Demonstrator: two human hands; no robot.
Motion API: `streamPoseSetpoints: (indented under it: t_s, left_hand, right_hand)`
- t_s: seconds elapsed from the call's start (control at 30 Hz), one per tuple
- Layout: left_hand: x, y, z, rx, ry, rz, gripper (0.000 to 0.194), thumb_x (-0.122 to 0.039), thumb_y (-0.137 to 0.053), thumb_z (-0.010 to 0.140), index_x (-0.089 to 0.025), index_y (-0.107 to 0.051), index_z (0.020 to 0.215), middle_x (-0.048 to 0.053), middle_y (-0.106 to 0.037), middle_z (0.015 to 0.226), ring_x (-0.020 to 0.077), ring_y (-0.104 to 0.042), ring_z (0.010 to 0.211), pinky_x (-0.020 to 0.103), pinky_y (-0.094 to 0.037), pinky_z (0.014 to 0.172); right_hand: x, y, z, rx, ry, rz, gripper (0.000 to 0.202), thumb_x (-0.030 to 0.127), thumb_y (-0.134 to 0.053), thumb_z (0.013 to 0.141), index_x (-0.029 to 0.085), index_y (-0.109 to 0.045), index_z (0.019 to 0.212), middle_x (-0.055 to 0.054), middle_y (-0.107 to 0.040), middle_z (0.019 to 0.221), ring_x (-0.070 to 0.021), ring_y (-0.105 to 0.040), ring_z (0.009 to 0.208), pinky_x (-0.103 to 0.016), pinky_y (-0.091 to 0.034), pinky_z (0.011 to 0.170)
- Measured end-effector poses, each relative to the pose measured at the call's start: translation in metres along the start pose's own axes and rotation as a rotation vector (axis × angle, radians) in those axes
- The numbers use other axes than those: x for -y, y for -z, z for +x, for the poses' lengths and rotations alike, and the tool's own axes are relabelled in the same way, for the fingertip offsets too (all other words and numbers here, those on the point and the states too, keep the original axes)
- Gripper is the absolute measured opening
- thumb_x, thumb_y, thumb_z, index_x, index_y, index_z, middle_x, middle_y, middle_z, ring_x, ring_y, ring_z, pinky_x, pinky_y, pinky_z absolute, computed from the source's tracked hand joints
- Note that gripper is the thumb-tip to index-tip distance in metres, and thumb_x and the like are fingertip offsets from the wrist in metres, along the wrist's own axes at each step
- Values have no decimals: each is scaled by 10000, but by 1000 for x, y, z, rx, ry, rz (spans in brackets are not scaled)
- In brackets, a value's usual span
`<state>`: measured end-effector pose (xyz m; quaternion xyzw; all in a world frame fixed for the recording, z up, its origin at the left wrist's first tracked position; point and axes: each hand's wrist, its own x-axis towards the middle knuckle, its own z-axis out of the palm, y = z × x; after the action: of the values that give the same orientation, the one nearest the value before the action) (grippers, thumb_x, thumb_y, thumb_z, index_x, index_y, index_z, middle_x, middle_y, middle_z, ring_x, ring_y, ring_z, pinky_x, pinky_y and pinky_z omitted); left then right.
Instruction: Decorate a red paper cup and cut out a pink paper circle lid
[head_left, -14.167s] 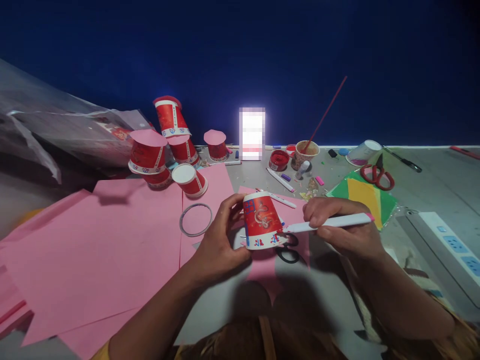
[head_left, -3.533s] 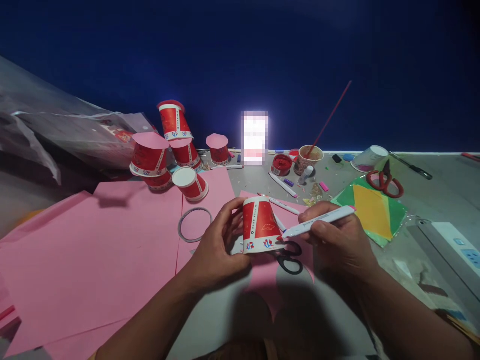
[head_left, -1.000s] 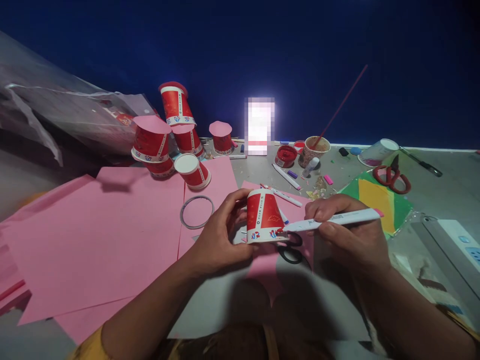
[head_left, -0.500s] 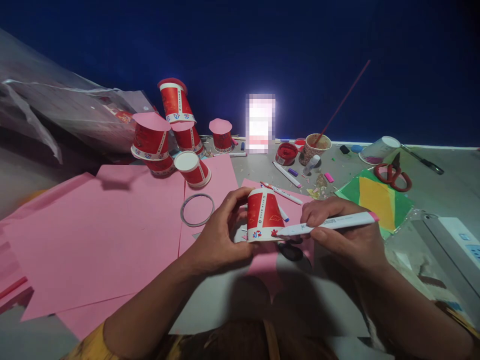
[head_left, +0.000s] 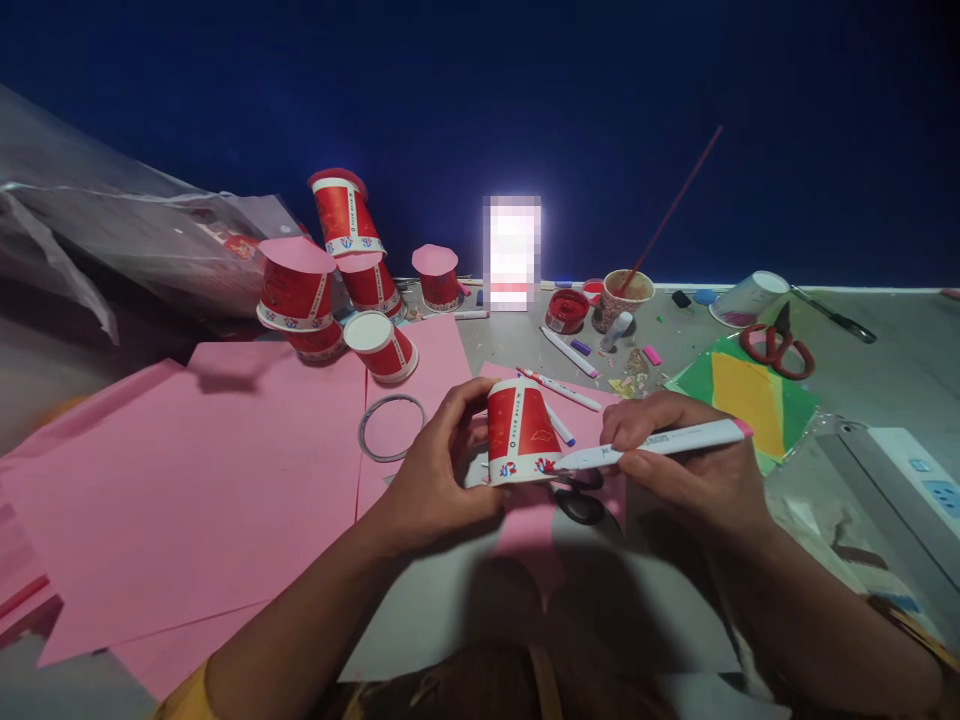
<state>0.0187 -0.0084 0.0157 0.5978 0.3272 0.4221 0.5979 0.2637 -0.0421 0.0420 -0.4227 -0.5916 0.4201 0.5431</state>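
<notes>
My left hand (head_left: 442, 470) grips a red paper cup (head_left: 541, 425) from its left side, rim downward, a little above the table. The cup's white lower band carries small blue and red flower marks. In my right hand (head_left: 686, 470) is a white marker pen (head_left: 667, 442) with a pink end. Its tip touches, or nearly touches, a red mark on that band. Beneath the cup lies a pair of scissors with black handles (head_left: 581, 505), partly hidden. Two more markers, one of them a white marker (head_left: 562, 388), rest just behind the cup.
Pink paper sheets (head_left: 225, 480) cover the left side, with a grey ring (head_left: 361, 435) on them. Decorated stacked cups (head_left: 345, 215) stand behind. At the back are a red paint jar (head_left: 568, 312) and a cup with a stick (head_left: 628, 292). Red-handled scissors (head_left: 799, 360) lie right, near a power strip (head_left: 911, 480).
The red mark at the marker's tip looks a little larger. Both hands keep their hold, and the whole view has shifted slightly.
</notes>
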Motion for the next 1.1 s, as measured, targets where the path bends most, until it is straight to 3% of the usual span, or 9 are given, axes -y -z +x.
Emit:
streamPoseSetpoints:
  t_s: [0.37,0.67,0.9,1.1]
  left_hand:
    - [2,2,-2,-21,-7,50,860,-26,-790,655,-282,-539,1437,110,-585,1487,357,-579,1426,495,-527,1194]
    - [4,1,-4,-32,23,36,861,-34,-799,662,-280,-519,1438,114,-572,1508,335,-588,1412,506,-499,1218]
    - [2,-1,-2,-34,48,-10,854,-56,-816,674,-285,-501,1434,114,-607,1471,337,-604,1401,530,-496,1211]
    - [1,-2,-3,-20,43,-1,846,-64,-820,694,-277,-499,1448,123,-599,1487,352,-582,1435,544,-462,1240]
  right_hand:
    - [2,-3,0,-21,-4,-17,164,350,-897,835,237,-782,801,-45,-743,718,-194,-673,612,-308,-551,514]
    - [2,0,0,53,-2,-60,97,295,-869,862,241,-795,833,-34,-743,706,-186,-667,598,-296,-514,508]
    - [0,2,-1,-99,-38,31,167,382,-882,870,260,-773,834,-21,-746,711,-189,-684,593,-309,-559,547]
    - [0,1,-1,-28,-13,-22,172,367,-882,858,236,-778,820,-34,-744,701,-181,-655,575,-294,-519,502]
